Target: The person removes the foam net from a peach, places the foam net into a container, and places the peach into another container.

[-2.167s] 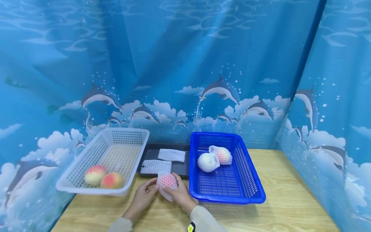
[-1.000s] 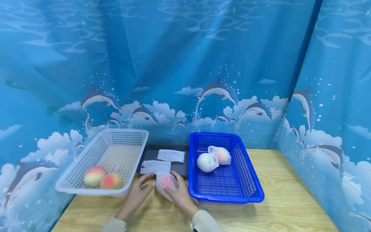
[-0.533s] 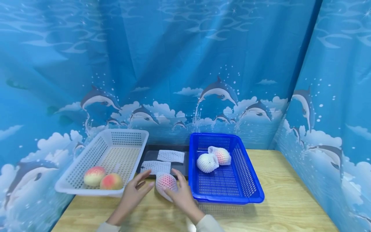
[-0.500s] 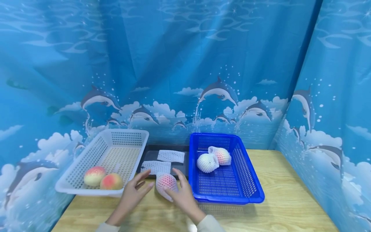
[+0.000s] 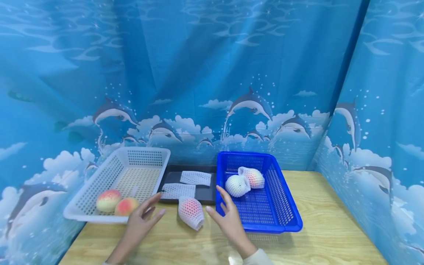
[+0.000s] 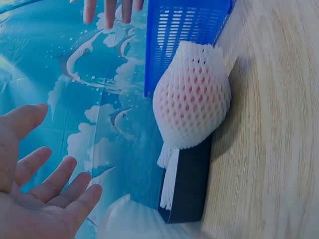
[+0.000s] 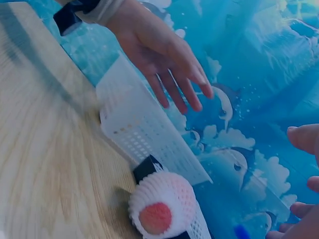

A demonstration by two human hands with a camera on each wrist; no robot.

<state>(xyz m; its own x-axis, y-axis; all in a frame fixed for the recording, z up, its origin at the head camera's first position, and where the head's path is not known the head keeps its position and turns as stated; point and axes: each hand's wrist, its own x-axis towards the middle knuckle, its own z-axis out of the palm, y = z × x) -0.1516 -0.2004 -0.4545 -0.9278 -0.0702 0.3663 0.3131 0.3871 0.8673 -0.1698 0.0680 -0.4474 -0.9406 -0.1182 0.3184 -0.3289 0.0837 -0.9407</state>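
Note:
A peach in a white foam net (image 5: 190,212) lies on the wooden table between the two hands, touched by neither. Pink skin shows through the mesh, and in the right wrist view the bare end of the peach (image 7: 155,218) peeks out of the net's opening. My left hand (image 5: 140,221) hovers to its left with fingers spread, overlapping the corner of the white basket in the head view. To its right my right hand (image 5: 229,221) is held up, fingers apart, in front of the blue basket's near left corner.
The white basket (image 5: 74,213) at left holds two bare peaches (image 5: 108,200). A black tray (image 5: 207,193) behind the netted peach carries two flat foam nets (image 5: 196,177). Inside the blue basket (image 5: 291,217) at right are two netted peaches (image 5: 237,185). A dolphin-print curtain (image 5: 185,73) hangs behind.
Both hands held the netted peach at first. The left hand let go and drew away left; then the right hand let go and moved right. The netted peach stays on the table.

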